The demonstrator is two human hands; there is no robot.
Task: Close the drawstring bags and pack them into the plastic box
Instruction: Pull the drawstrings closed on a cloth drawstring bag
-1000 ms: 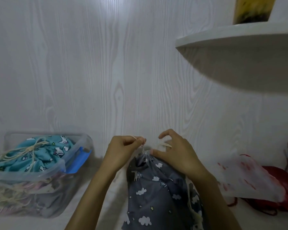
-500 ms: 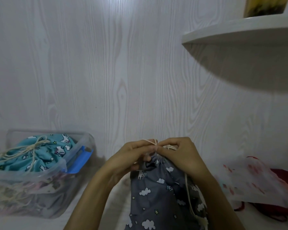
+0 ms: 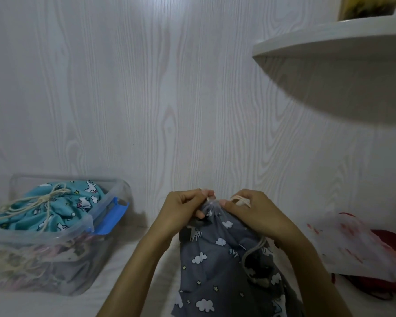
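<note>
Left hand (image 3: 183, 211) and right hand (image 3: 254, 213) were both clamped on the cord (image 3: 239, 200) at the gathered neck of the grey bag (image 3: 220, 271), which stood between the forearms. The plastic box (image 3: 105, 216), holding a teal bag (image 3: 55, 209), sat well left of the left hand.

Your hands cover the grey bag's (image 3: 217, 268) gathered neck — knot state unreadable; its bottom runs off frame. Lower bags in the plastic box (image 3: 96, 252) blur together.
</note>
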